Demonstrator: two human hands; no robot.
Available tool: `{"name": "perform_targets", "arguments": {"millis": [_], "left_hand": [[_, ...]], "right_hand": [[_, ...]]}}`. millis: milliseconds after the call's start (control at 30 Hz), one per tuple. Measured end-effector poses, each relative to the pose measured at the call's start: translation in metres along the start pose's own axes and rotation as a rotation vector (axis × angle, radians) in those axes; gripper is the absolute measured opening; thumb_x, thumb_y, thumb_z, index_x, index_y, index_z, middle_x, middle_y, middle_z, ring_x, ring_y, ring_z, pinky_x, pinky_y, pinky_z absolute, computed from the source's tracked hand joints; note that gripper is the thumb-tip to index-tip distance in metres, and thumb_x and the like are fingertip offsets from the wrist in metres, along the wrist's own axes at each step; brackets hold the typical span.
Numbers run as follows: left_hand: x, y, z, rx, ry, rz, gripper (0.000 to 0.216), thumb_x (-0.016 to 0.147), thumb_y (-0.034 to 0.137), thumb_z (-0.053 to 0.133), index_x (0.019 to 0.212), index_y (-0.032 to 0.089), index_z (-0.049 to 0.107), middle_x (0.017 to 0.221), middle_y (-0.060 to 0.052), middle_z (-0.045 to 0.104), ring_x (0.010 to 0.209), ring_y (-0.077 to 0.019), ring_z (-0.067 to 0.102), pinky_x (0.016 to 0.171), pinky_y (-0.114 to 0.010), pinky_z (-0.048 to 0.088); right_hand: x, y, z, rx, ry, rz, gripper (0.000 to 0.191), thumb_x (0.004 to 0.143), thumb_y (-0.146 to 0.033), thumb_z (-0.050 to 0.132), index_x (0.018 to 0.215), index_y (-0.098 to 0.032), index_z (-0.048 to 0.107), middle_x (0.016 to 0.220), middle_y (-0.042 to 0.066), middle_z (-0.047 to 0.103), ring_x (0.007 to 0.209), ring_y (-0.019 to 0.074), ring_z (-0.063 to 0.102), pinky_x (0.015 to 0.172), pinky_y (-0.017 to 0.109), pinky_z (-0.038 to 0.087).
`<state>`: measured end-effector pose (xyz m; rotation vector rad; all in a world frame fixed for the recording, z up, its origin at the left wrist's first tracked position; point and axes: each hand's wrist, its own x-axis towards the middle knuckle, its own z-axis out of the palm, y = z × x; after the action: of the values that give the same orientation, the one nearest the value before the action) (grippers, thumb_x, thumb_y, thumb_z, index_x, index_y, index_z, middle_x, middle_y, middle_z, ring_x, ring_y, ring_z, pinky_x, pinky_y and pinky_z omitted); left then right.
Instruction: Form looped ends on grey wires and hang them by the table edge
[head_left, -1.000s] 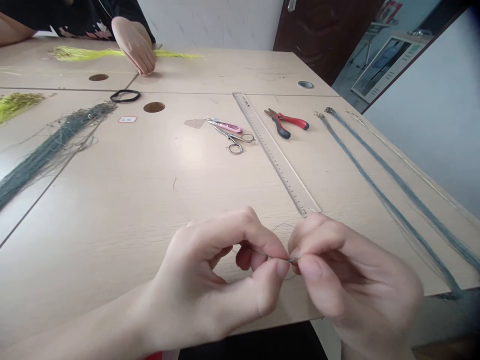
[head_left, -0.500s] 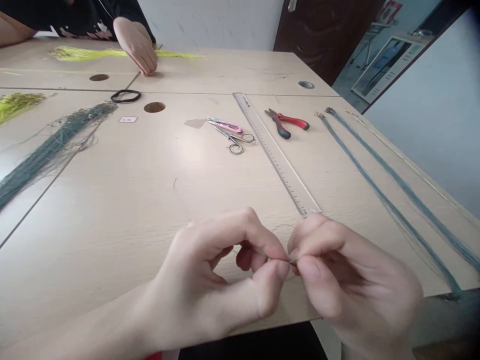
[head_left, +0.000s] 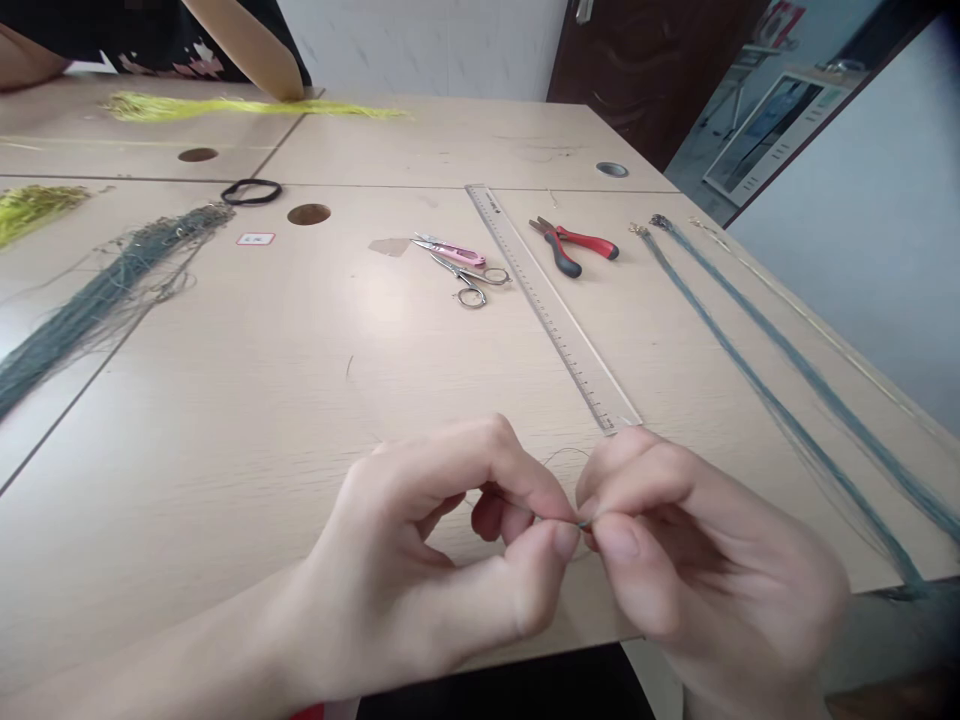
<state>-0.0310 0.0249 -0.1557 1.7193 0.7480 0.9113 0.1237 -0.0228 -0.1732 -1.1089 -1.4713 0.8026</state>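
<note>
My left hand [head_left: 442,550] and my right hand [head_left: 697,560] meet fingertip to fingertip just above the near edge of the wooden table [head_left: 300,380]. Both pinch a thin dark thread [head_left: 583,522], with thumb and forefinger closed on it. A fine loop of the thread [head_left: 566,455] curls above the fingers. The tip of a clear ruler [head_left: 555,315] lies just beyond my right knuckles.
Small scissors [head_left: 472,285] and pink snips [head_left: 450,250] lie mid-table, red-handled pliers [head_left: 574,243] to their right. Long grey thread strands [head_left: 780,390] run along the right side, a grey bundle [head_left: 97,300] at left. Yellow threads [head_left: 225,105] and another person's arm [head_left: 240,50] are at the far edge.
The other person's hand has lifted off the far table beside the yellow threads. My own hands have barely moved.
</note>
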Motion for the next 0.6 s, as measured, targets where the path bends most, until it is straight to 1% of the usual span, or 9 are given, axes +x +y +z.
{"name": "perform_targets", "arguments": {"millis": [233, 600], "left_hand": [[-0.0007, 0.0001, -0.0009, 0.004, 0.001, 0.007, 0.014, 0.073, 0.009, 0.058, 0.063, 0.018, 0.056, 0.055, 0.007, 0.050, 0.051, -0.0033, 0.046, 0.048, -0.013, 0.040], [-0.0003, 0.0002, -0.0008, 0.014, 0.016, -0.004, 0.015, 0.071, 0.007, 0.057, 0.062, 0.018, 0.055, 0.055, 0.007, 0.050, 0.050, -0.0030, 0.046, 0.047, -0.012, 0.039]], "right_hand": [[0.0002, -0.0007, -0.0001, 0.008, -0.002, -0.003, 0.012, 0.081, -0.013, 0.056, 0.072, -0.020, 0.052, 0.064, -0.003, 0.052, 0.053, 0.0082, 0.045, 0.047, 0.024, 0.040], [-0.0009, 0.0009, -0.0006, 0.025, -0.005, -0.014, 0.011, 0.081, -0.013, 0.057, 0.073, -0.020, 0.053, 0.064, -0.003, 0.052, 0.055, 0.0087, 0.047, 0.049, 0.025, 0.039]]}}
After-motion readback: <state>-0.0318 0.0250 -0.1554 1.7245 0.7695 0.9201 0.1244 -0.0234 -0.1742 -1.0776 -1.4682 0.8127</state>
